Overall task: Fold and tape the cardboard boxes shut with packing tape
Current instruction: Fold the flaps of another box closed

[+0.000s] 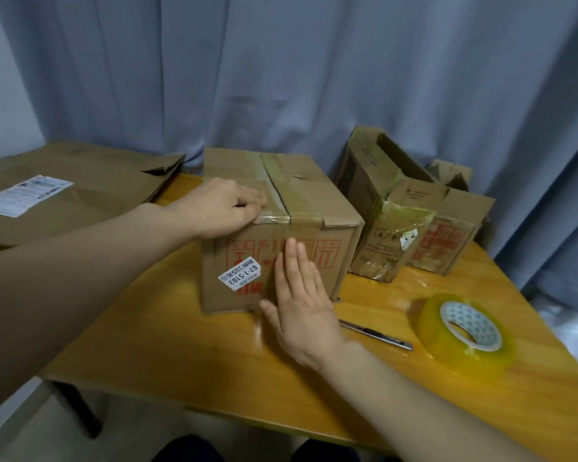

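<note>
Left hand (221, 208), fingers curled, bears on the tape strip (274, 219) at the box (314, 201) top's near edge. Right hand (301, 305), fingers straight, presses the near face.

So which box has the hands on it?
The middle box with the white sticker: left hand on its top, right hand flat against its front. The left box and right boxes have none.

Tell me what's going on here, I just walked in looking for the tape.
A person is taping the middle cardboard box shut. Their left hand rests on its top, fingers bent onto the tape strip at the front edge; the right hand lies flat against the front face. The tape roll and a utility knife lie on the table, to the right.
</note>
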The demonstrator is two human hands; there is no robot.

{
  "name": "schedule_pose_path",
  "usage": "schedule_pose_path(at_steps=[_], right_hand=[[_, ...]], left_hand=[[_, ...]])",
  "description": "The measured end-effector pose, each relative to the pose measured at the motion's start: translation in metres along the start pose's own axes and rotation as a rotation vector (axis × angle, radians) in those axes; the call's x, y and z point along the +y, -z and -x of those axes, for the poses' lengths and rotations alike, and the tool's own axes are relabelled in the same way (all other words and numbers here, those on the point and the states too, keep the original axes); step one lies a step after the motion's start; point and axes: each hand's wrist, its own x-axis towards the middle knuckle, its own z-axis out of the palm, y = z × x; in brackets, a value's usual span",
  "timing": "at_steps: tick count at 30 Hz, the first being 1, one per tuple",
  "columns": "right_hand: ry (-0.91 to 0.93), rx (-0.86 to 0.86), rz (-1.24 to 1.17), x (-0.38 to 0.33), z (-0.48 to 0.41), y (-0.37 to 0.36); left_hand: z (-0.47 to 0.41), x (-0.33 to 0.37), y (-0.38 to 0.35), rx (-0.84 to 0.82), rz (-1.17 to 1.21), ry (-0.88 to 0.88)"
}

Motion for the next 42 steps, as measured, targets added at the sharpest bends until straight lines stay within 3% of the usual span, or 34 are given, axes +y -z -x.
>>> schedule_pose_path(at_steps=[1,2,4,5,8,9,12,16,19,21,23,25,29,35,38,40,42], right_hand=[[-0.012,-0.068,-0.041,-0.002,0.007,0.011],[-0.027,-0.019,-0.089,-0.002,0.010,0.025],[-0.108,0.256,-0.158,-0.002,-0.005,0.053],[-0.186,0.305,-0.193,0.000,-0.019,0.066],[-0.276,-0.104,-0.252,0.003,-0.055,0.083],[-0.274,-0.168,-0.247,0.005,-0.062,0.082],[-0.249,-0.121,-0.266,0.019,-0.072,0.084],[-0.180,-0.210,-0.459,0.058,-0.082,0.100],[-0.165,-0.278,-0.601,0.049,-0.087,0.115],[-0.122,-0.405,-0.393,0.025,-0.090,0.112],[-0.020,-0.411,-0.194,0.002,-0.088,0.101],[-0.009,-0.324,-0.254,0.001,-0.087,0.096],[-0.047,-0.375,-0.466,0.024,-0.100,0.098],[0.012,-0.611,0.083,0.012,-0.125,0.128],[0.099,-0.565,0.092,0.001,-0.128,0.127],[0.126,-0.530,0.139,0.018,-0.140,0.125],[0.018,-0.458,0.200,0.036,-0.148,0.123]], left_hand=[[-0.001,-0.003,0.001,-0.002,0.013,0.011],[-0.002,-0.005,0.002,0.007,0.020,0.037],[0.000,-0.009,0.003,0.043,0.034,0.168],[0.001,-0.010,0.003,0.068,0.039,0.240],[0.006,0.001,0.009,0.118,0.020,0.336],[0.008,0.008,0.013,0.123,0.018,0.341],[0.009,0.019,0.022,0.140,0.086,0.315],[0.001,-0.005,0.039,0.175,0.087,0.297],[-0.016,-0.040,0.043,0.140,0.020,0.386],[-0.031,-0.058,0.040,0.088,-0.116,0.460],[-0.045,-0.070,0.039,0.037,-0.211,0.552],[-0.055,-0.082,0.041,-0.009,-0.165,0.645],[-0.060,-0.099,0.051,-0.055,-0.168,0.693],[-0.044,-0.102,0.058,0.023,-0.257,0.687],[-0.021,-0.091,0.064,0.079,-0.286,0.704],[-0.005,-0.078,0.066,0.131,-0.212,0.688],[0.009,-0.061,0.057,0.164,0.028,0.632]])
